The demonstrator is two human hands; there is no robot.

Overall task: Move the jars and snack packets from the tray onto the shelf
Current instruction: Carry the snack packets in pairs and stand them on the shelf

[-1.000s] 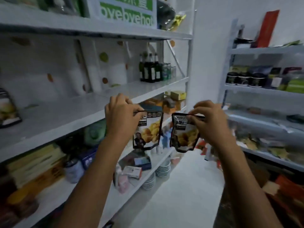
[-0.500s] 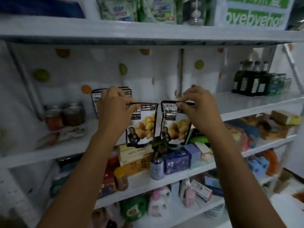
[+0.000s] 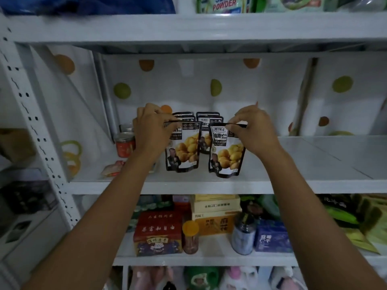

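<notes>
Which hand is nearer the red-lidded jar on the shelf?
Left. The left hand is right beside the red-lidded jar; the right hand is farther right, beyond both held packets.

Two bare arms come up from the lower edge of the head view, one from each bottom corner. No sleeve, cuff, watch, band or glove shows on either: both forearms are uncovered as far as they can be seen. The left hand and right hand are bare too, with no rings visible. Fingers are slim, knuckles plain; nails are too small and dim to tell.
</notes>
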